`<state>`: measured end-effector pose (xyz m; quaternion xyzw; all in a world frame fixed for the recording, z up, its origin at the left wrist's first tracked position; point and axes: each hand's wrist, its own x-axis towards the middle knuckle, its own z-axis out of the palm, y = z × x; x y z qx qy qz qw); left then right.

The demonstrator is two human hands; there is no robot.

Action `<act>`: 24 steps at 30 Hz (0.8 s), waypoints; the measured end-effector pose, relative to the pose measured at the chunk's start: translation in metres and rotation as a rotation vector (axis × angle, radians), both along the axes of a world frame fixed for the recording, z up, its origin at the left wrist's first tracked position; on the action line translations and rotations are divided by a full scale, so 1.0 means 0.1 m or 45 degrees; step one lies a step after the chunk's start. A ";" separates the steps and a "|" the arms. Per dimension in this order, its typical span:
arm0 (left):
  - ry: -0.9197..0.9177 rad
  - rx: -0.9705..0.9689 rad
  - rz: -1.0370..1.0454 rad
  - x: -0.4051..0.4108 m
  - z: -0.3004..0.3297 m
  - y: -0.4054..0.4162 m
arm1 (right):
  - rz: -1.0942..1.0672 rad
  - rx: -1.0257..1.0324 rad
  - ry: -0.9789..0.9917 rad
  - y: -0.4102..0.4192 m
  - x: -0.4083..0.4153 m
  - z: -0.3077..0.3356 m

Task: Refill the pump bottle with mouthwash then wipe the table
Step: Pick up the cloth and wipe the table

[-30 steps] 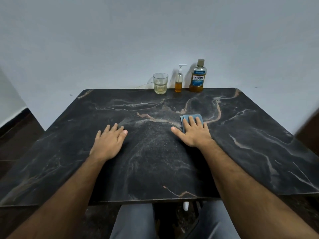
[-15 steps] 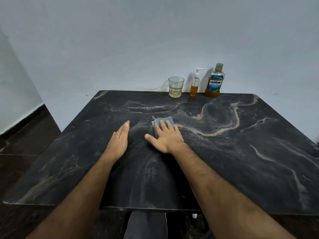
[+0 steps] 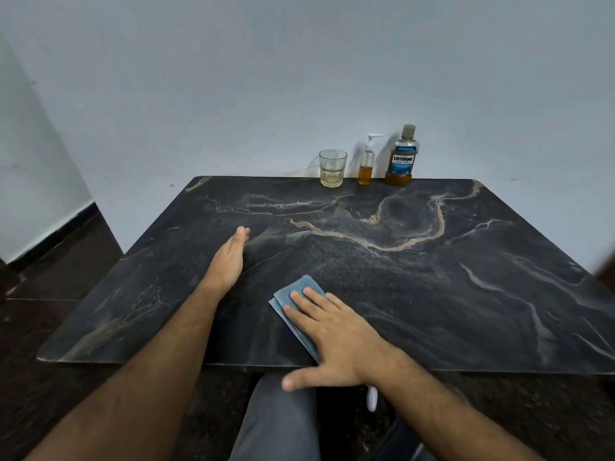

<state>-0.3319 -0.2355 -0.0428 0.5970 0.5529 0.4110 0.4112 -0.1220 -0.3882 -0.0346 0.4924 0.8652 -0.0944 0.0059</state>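
Note:
My right hand presses flat on a folded blue cloth near the front edge of the dark marble table, its thumb hanging past the edge. My left hand rests on its outer edge on the table to the left, fingers together and straight, holding nothing. At the back edge stand the small pump bottle with amber liquid in its lower part and the Listerine mouthwash bottle, capped, with amber liquid low in it.
A clear glass with a little pale liquid stands left of the pump bottle at the back edge. A white wall rises right behind the table. Dark floor lies to the left, and my grey trouser leg shows under the front edge.
My right hand has dragged the blue cloth from mid-table toward the front edge. My left hand has turned from flat onto its outer edge. The view has shifted left.

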 end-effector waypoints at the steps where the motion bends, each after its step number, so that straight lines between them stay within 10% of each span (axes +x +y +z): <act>1: -0.003 0.003 0.000 0.01 0.01 -0.02 | 0.017 0.030 -0.033 -0.04 0.02 -0.02; 14: 0.001 0.056 -0.047 0.10 -0.02 -0.37 | 0.052 0.035 0.066 -0.35 0.13 -0.03; 24: -0.192 0.007 -0.304 0.36 0.09 -0.76 | -0.107 -0.304 1.146 -0.36 0.29 0.27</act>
